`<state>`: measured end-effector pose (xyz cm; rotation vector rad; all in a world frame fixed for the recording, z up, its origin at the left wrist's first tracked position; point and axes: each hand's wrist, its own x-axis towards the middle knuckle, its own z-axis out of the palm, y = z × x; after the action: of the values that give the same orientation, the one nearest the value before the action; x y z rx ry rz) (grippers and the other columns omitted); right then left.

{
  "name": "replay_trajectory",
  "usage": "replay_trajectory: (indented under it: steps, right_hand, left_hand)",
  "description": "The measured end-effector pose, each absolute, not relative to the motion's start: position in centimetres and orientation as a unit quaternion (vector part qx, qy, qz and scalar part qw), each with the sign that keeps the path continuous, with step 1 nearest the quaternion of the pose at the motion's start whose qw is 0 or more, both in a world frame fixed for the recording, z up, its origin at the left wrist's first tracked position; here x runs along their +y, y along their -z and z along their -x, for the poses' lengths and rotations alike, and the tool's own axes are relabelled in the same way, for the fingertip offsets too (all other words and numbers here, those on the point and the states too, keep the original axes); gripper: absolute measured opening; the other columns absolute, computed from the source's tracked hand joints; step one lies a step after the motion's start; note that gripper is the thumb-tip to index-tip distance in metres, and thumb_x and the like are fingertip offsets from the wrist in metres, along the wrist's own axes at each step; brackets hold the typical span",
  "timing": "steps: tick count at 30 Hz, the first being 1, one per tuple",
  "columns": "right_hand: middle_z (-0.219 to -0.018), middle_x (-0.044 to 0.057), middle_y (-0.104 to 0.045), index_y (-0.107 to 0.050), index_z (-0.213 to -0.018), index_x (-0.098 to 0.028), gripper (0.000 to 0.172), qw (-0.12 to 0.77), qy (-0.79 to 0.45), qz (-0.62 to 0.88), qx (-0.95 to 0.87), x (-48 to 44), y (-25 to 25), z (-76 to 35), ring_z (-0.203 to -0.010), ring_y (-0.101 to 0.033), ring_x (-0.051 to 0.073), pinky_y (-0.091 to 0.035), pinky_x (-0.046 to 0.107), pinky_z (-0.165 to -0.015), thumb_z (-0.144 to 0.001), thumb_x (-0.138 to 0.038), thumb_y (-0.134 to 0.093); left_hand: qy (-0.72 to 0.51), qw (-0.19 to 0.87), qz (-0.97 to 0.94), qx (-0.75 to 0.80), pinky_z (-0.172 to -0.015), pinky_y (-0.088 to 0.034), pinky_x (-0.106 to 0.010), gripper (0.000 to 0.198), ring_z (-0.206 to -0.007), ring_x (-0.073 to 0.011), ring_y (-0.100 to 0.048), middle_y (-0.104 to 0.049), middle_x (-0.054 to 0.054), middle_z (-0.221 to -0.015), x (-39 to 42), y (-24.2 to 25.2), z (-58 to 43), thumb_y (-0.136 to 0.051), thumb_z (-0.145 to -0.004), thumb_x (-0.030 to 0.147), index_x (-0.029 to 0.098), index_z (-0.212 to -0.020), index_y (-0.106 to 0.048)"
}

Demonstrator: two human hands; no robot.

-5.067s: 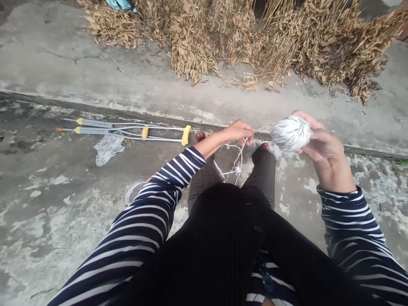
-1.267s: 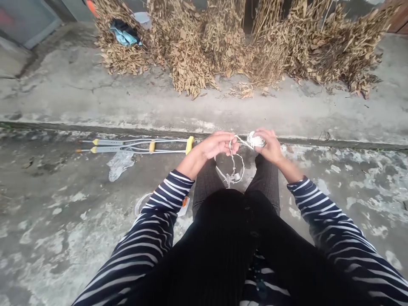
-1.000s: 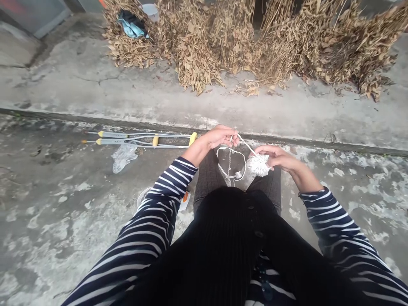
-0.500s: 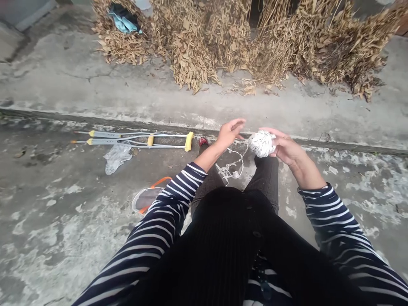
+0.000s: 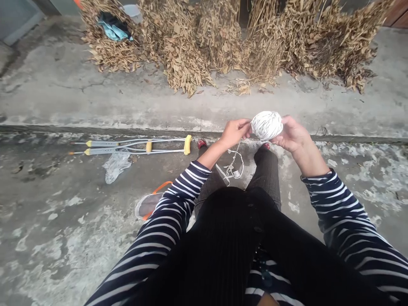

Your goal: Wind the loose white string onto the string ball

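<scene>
A ball of white cord (image 5: 267,126) with thin dark flecks is held up in front of me. My right hand (image 5: 293,134) grips it from the right, fingers curled around its side. At its left edge my left hand (image 5: 236,132) is closed in a pinch, apparently on the cord; the fingertips are partly hidden. Loose white cord (image 5: 236,163) hangs below the hands and lies tangled on the ground between my legs, with a small wound bundle (image 5: 236,174) in it.
Crutches with yellow pads (image 5: 187,145) lie on the concrete at left, beside a clear plastic bag (image 5: 116,166). Nearer is a grey item with orange straps (image 5: 148,205). Dried plants (image 5: 219,42) lean along the raised ledge (image 5: 134,100), with blue cloth (image 5: 115,32) among them.
The ball has risen slightly and turned, showing a longer side. My left hand has come right to its edge, its spread fingers now closed. The right hand still holds the ball.
</scene>
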<state>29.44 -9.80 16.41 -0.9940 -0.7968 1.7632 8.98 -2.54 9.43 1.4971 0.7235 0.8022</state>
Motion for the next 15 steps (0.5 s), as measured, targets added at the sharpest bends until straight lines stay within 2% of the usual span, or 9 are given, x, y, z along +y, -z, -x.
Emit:
replay_trajectory:
  steps: [3, 8, 13, 15]
  right_hand:
    - [-0.095, 0.002, -0.068, -0.061, -0.115, -0.022, 0.052, 0.497, -0.696, 0.397, -0.333, -10.1, -17.8, -30.3, -0.071, -0.056, 0.012, -0.04, 0.016, -0.045, -0.068, -0.032, -0.08]
    - [-0.096, -0.001, -0.069, -0.063, -0.113, -0.028, 0.049, 0.532, -0.662, 0.392, -0.353, -10.7, -22.9, -30.9, -0.077, -0.059, 0.013, -0.043, 0.016, -0.045, -0.069, -0.022, -0.082]
    - [-0.073, -0.006, -0.061, -0.062, -0.1, -0.027, 0.032, 0.572, -0.624, 0.355, -0.397, -10.4, -28.8, -31.6, -0.07, -0.053, 0.009, -0.04, 0.013, -0.049, -0.075, -0.015, -0.077]
    - [-0.074, -0.006, -0.063, -0.062, -0.101, -0.029, 0.031, 0.581, -0.586, 0.373, -0.424, -9.8, -30.3, -32.4, -0.075, -0.055, 0.01, -0.039, 0.015, -0.05, -0.076, -0.02, -0.079]
  left_hand:
    - [-0.342, 0.59, -0.67, 0.294, -0.058, -0.05, -0.017, 0.02, -0.058, -0.0077, -0.063, -0.069, 0.0, -0.07, -2.3, -10.4, -8.8, -0.062, -0.101, 0.019, 0.012, -0.084, -0.071]
    - [-0.326, 0.633, -0.652, 0.261, -0.062, -0.055, -0.016, 0.021, -0.06, -0.0061, -0.065, -0.07, -0.001, -0.073, -1.7, -12.3, -9.5, -0.062, -0.102, 0.02, 0.011, -0.083, -0.066]
    - [-0.304, 0.665, -0.637, 0.243, -0.061, -0.057, -0.018, 0.023, -0.059, -0.0071, -0.067, -0.071, -0.002, -0.072, -0.7, -15.9, -10.3, -0.068, -0.101, 0.024, 0.01, -0.083, -0.063]
    - [-0.295, 0.679, -0.625, 0.246, -0.06, -0.057, -0.019, 0.025, -0.057, -0.0075, -0.066, -0.072, -0.003, -0.071, -0.5, -16.8, -10.2, -0.067, -0.101, 0.025, 0.01, -0.082, -0.062]
